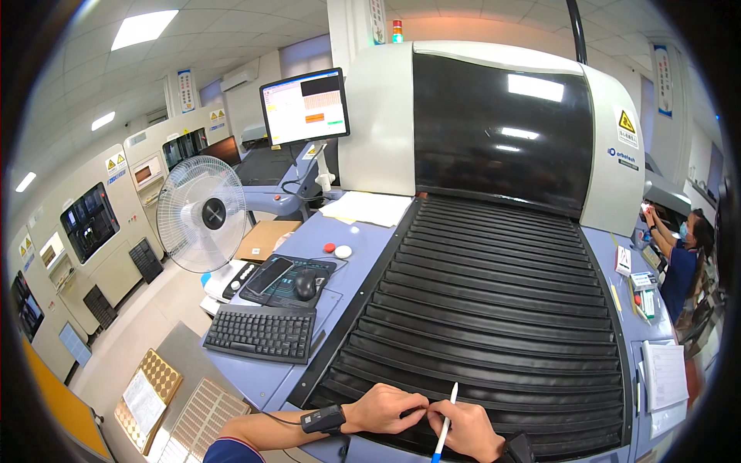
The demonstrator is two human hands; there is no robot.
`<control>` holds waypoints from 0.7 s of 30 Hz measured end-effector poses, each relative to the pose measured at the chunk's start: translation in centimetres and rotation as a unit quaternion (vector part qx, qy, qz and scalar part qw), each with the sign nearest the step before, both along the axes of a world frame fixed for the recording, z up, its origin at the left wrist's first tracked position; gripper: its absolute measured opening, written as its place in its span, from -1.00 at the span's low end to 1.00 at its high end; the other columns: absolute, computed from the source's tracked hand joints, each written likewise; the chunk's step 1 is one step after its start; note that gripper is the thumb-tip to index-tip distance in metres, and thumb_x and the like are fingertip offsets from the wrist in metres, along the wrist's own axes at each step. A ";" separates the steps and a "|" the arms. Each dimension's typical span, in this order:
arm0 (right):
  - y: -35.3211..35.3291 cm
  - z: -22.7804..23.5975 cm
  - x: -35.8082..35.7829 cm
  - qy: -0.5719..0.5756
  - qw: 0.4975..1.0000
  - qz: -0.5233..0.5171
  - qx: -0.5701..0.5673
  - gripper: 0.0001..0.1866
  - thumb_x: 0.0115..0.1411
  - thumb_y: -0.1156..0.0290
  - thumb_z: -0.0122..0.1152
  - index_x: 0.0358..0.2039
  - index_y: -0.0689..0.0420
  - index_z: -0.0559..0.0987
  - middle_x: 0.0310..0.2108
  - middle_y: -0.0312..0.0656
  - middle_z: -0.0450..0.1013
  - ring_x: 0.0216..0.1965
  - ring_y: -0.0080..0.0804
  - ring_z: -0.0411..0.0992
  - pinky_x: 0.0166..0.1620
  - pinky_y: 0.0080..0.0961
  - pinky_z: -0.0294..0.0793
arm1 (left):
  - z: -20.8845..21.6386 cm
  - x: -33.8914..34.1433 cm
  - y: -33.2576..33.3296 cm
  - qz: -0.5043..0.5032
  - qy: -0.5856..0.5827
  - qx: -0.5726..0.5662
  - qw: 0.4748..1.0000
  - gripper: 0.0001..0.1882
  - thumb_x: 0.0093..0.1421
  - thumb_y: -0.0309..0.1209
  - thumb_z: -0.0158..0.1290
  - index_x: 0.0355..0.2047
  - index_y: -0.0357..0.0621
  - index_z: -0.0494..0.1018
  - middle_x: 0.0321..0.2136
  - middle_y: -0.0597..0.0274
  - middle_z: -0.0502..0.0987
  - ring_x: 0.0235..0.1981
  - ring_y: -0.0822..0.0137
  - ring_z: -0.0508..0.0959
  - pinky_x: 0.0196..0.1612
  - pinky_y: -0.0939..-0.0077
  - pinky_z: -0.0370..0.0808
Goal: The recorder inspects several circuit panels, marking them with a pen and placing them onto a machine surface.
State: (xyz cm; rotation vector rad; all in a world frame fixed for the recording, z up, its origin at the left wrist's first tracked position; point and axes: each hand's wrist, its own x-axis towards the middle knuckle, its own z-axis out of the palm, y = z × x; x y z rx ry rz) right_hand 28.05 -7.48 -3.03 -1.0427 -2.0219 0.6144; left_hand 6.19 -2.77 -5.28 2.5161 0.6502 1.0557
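The right hand (469, 429) firmly grips a pen (442, 440), blue end cut off below; the left hand (385, 408) curls, any held item indiscernible.

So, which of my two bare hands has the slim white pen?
Your right hand holds the slim white, blue-ended pen; your left hand, curled beside it, shows no pen.

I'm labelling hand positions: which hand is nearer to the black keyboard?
Left. The left hand is below and right of the keyboard in the picture; the right hand, holding a pen, is farther right.
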 end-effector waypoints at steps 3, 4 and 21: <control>0.7 -0.8 0.1 -0.020 0.999 0.005 0.042 -0.89 0.18 0.46 0.33 -0.29 0.18 0.62 -0.52 -0.05 0.56 -0.49 -0.05 0.56 -0.41 -0.27 0.53 | 0.3 0.1 0.1 0.002 -0.001 -0.005 1.000 -0.86 0.15 -0.45 0.24 -0.27 -0.15 0.58 -0.56 0.20 0.60 -0.58 0.19 0.62 -0.51 0.39 0.53; 1.0 -1.0 0.1 -0.031 0.996 0.011 0.081 -0.87 0.13 0.48 0.37 -0.30 0.17 0.62 -0.59 -0.11 0.54 -0.58 -0.16 0.55 -0.49 -0.35 0.53 | 0.4 0.1 0.1 0.005 -0.002 -0.009 1.000 -0.87 0.17 -0.44 0.22 -0.27 -0.14 0.56 -0.58 0.20 0.59 -0.57 0.17 0.62 -0.50 0.36 0.53; 4.9 1.2 6.4 -0.012 0.972 -0.207 0.112 -0.92 0.18 0.53 0.30 -0.30 0.20 0.62 -0.47 -0.01 0.58 -0.45 -0.07 0.61 -0.40 -0.34 0.56 | 2.5 -4.7 5.9 0.334 0.034 -0.042 0.941 -0.29 0.22 -0.30 0.20 0.31 -0.30 0.21 -0.01 -0.19 0.59 -0.01 -0.11 0.62 0.03 0.15 0.57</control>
